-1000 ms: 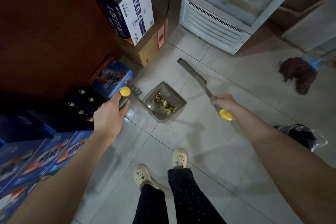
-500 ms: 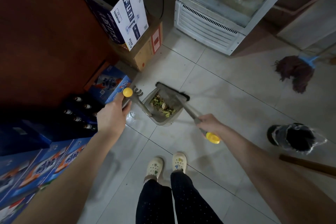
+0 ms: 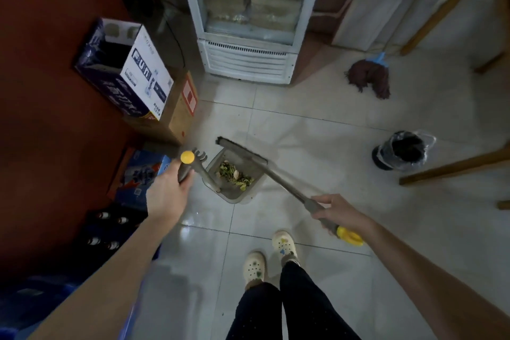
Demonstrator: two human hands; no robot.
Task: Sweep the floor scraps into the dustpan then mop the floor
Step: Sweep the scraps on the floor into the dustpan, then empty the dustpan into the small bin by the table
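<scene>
Scraps [image 3: 236, 174] sat in the dustpan [image 3: 234, 197], left hand [image 3: 168, 193] curled round its handle, right hand [image 3: 340, 211] gripping the broom [image 3: 276, 174]. Sweeping looked done; mop [image 3: 369, 80] at two o'clock lay untouched.

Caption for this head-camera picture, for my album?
Left hand holds the dustpan of scraps; right hand rests the broom across its far edge; the mop lies beyond.

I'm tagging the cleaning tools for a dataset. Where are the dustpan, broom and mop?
dustpan [image 3: 226, 192]: head view, bare grey near wall.
broom [image 3: 287, 184]: head view, middle of its grey shaft.
mop [image 3: 369, 79]: head view, dark red strands of its head.
</scene>
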